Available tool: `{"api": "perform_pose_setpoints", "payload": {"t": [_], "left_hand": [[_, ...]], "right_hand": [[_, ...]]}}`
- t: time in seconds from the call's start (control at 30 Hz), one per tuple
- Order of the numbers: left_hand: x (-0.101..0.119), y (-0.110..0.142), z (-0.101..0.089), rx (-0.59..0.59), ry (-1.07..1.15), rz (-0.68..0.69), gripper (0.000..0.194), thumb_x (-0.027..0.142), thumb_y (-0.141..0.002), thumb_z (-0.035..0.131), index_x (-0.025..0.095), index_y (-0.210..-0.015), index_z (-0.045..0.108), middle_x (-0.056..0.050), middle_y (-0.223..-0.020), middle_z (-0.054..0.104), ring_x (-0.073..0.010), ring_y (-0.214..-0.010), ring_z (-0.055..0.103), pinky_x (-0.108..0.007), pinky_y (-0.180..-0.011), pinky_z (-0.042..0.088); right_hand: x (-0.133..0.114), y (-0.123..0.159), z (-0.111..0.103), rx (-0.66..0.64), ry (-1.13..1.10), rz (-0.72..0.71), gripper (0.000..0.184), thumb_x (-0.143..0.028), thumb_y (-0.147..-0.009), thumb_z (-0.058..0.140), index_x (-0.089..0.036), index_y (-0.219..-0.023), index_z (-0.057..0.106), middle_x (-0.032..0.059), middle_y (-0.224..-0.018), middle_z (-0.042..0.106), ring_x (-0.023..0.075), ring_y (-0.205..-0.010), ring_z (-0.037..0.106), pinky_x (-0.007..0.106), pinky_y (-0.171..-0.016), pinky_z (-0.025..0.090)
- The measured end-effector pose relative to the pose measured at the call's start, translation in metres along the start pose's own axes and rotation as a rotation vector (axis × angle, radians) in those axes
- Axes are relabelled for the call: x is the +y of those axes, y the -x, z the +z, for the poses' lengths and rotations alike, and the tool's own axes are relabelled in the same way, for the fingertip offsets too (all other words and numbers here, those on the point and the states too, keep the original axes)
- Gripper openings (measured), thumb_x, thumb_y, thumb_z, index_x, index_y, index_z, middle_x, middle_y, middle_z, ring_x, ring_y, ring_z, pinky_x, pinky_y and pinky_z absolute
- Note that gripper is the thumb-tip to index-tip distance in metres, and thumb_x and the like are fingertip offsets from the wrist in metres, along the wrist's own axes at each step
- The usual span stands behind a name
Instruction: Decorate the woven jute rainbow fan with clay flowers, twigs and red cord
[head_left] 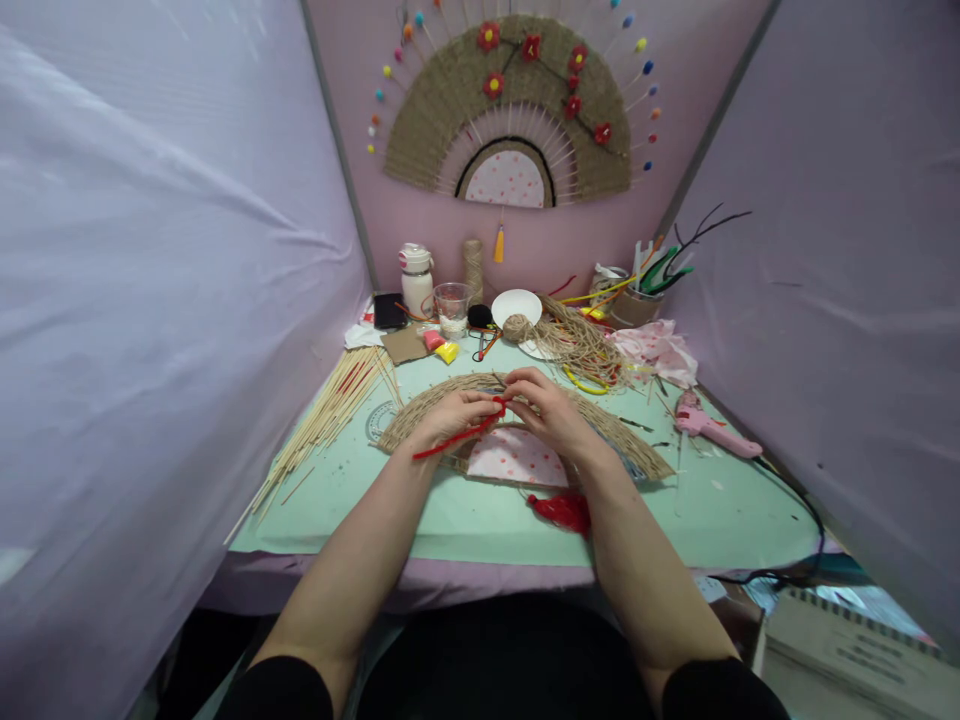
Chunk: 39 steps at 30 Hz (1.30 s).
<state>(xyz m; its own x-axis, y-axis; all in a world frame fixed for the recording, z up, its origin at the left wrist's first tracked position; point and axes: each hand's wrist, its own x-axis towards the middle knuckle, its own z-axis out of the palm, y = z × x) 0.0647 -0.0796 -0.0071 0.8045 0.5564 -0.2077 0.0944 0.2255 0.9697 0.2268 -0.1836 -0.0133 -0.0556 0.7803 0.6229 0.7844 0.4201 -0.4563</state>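
Note:
A fuzzy red pipe cleaner [456, 440] is pinched between the fingertips of my two hands, its end bent into a small loop. My left hand [459, 412] grips it from the left, and the long tail hangs down past that wrist. On the other side my right hand [551, 405] closes its thumb and fingers at the looped part. Both hands are over a twine-covered fan [420, 413] with a pink-dotted white half-circle [517, 457] at its base. Beside my right forearm lies a red tassel [561, 512], partly hidden by the arm.
Thin wooden sticks [322, 415] spread along the left. A pink glue gun [716, 430] with its cord lies at right. Behind are a white bottle [416, 282], a plastic cup [452, 312], loose twine [581, 345] and a white bowl [517, 305]. A finished fan [427, 130] hangs on the back wall.

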Motion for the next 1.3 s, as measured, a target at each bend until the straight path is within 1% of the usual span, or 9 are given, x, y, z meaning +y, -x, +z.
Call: {"api": "perform_pose_setpoints", "payload": {"t": [0.27, 0.43, 0.6, 0.7, 0.77, 0.9, 1.03, 1.13, 1.3], "left_hand": [[-0.006, -0.002, 0.005, 0.153, -0.267, 0.176, 0.019, 0.033, -0.07, 0.069, 0.015, -0.077, 0.071, 0.0, -0.063, 0.063, -0.0112, -0.053, 0.051, -0.025, -0.053, 0.038], [-0.011, -0.001, 0.016, 0.281, -0.48, 0.379, 0.007, 0.021, -0.074, 0.063, 0.016, -0.074, 0.069, -0.002, -0.071, 0.067, -0.0156, -0.065, 0.058, -0.03, -0.066, 0.045], [-0.016, 0.002, 0.029, 0.295, -0.681, 0.596, 0.01, 0.012, -0.076, 0.063, 0.018, -0.078, 0.069, -0.008, -0.086, 0.07, -0.0231, -0.092, 0.061, -0.041, -0.094, 0.044], [-0.017, 0.003, 0.032, 0.278, -0.722, 0.667, 0.008, 0.013, -0.078, 0.063, 0.019, -0.078, 0.07, -0.009, -0.087, 0.07, -0.0238, -0.095, 0.061, -0.041, -0.096, 0.043], [-0.017, 0.002, 0.03, 0.312, -0.632, 0.614, 0.008, 0.015, -0.076, 0.065, 0.02, -0.079, 0.071, -0.007, -0.087, 0.07, -0.0221, -0.091, 0.061, -0.037, -0.092, 0.044], [-0.014, -0.002, 0.02, 0.367, -0.484, 0.476, 0.009, 0.022, -0.076, 0.064, 0.018, -0.077, 0.071, -0.004, -0.073, 0.069, -0.0167, -0.069, 0.059, -0.029, -0.068, 0.045], [-0.009, -0.003, 0.013, 0.339, -0.376, 0.384, 0.016, 0.029, -0.073, 0.065, 0.014, -0.075, 0.071, -0.003, -0.067, 0.068, -0.0139, -0.059, 0.057, -0.025, -0.057, 0.041], [-0.006, -0.002, 0.013, 0.306, -0.335, 0.357, 0.017, 0.03, -0.071, 0.067, 0.014, -0.073, 0.071, -0.003, -0.068, 0.068, -0.0131, -0.06, 0.057, -0.024, -0.057, 0.041], [-0.006, -0.001, 0.015, 0.286, -0.329, 0.329, 0.016, 0.03, -0.07, 0.066, 0.014, -0.07, 0.069, -0.002, -0.064, 0.065, -0.0119, -0.056, 0.054, -0.022, -0.051, 0.038]], "right_hand": [[0.0, 0.002, 0.002, -0.014, 0.038, 0.083, 0.011, -0.024, -0.093, 0.053, -0.022, -0.09, 0.063, 0.011, -0.12, 0.052, 0.0234, -0.11, 0.056, 0.042, -0.096, 0.045], [0.0, 0.0, 0.009, 0.07, -0.135, 0.358, 0.005, -0.022, -0.079, 0.061, -0.021, -0.074, 0.063, 0.0089, -0.111, 0.053, 0.0254, -0.11, 0.05, 0.04, -0.092, 0.044], [0.01, 0.003, 0.018, 0.058, -0.295, 0.547, 0.018, -0.03, -0.075, 0.061, -0.02, -0.061, 0.056, 0.0019, -0.073, 0.054, 0.0187, -0.076, 0.054, 0.032, -0.069, 0.048], [0.013, 0.005, 0.02, 0.016, -0.388, 0.602, 0.027, -0.036, -0.08, 0.055, -0.02, -0.058, 0.054, -0.0021, -0.056, 0.048, 0.0141, -0.055, 0.048, 0.028, -0.055, 0.044], [0.012, 0.004, 0.018, 0.024, -0.413, 0.612, 0.029, -0.037, -0.082, 0.053, -0.02, -0.059, 0.055, -0.0017, -0.056, 0.05, 0.014, -0.054, 0.049, 0.028, -0.054, 0.045], [0.003, 0.0, 0.007, 0.128, -0.382, 0.564, 0.015, -0.033, -0.08, 0.06, -0.02, -0.085, 0.066, 0.0031, -0.087, 0.063, 0.0172, -0.078, 0.059, 0.03, -0.068, 0.048], [-0.001, -0.002, 0.001, 0.14, -0.197, 0.274, 0.025, -0.023, -0.082, 0.063, -0.023, -0.107, 0.065, 0.0067, -0.108, 0.06, 0.0195, -0.092, 0.059, 0.031, -0.072, 0.048], [0.001, -0.001, 0.004, 0.108, -0.058, 0.083, 0.018, -0.018, -0.086, 0.059, -0.023, -0.101, 0.066, 0.0074, -0.103, 0.06, 0.0217, -0.098, 0.058, 0.036, -0.08, 0.049], [0.007, -0.001, 0.008, 0.088, 0.033, 0.003, 0.008, -0.019, -0.089, 0.059, -0.023, -0.091, 0.065, 0.0073, -0.098, 0.063, 0.0233, -0.097, 0.057, 0.04, -0.087, 0.047]]}}
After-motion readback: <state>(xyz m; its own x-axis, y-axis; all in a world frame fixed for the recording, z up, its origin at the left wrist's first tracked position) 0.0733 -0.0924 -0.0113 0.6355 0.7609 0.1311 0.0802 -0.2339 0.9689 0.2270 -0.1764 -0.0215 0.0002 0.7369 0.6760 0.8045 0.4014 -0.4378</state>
